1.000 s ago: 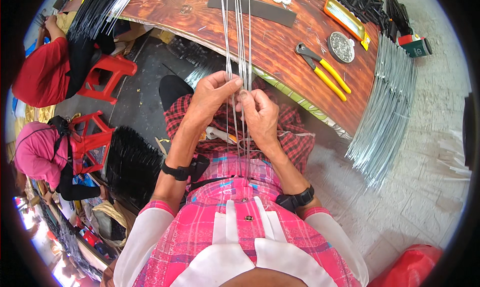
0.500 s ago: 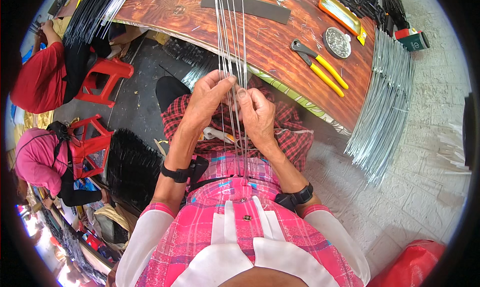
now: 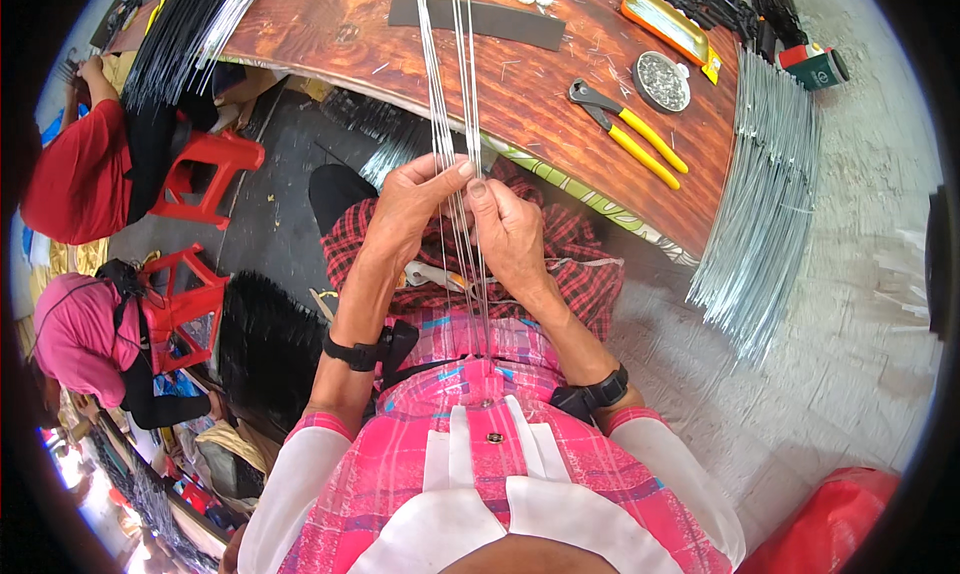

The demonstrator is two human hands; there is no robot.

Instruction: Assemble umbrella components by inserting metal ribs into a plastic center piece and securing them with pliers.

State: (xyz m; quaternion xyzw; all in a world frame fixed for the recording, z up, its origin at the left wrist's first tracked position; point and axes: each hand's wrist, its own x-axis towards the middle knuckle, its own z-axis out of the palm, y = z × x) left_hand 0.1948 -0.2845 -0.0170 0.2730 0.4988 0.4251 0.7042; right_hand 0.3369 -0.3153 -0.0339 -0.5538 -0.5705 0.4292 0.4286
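Several thin, silvery metal wires (image 3: 434,84) stand lengthwise in front of me, their lower ends reaching my lap. My left hand (image 3: 405,206) pinches one group between thumb and fingers. Close beside it, my right hand (image 3: 512,236) is closed on the other group, its thumb pressed on the wires. Above the hands the two groups lean slightly apart over the table edge; below, they run close together. Behind the wires, a tool with a pale handle (image 3: 425,276) lies partly hidden on the red and black checked cloth (image 3: 583,284) across my lap.
On the wooden table (image 3: 300,34) lie yellow-handled cutting pliers (image 3: 632,134), a round dish of small bits (image 3: 662,82), an orange tray (image 3: 665,22) and a dark flat strip (image 3: 490,22). Wire bundles (image 3: 750,224) overhang its right end. Two people sit at left near red stools (image 3: 190,309).
The wires, more spread out before, now stand in two tighter groups. Both hands stay nearly in place, still gripping. The whole view has shifted slightly.
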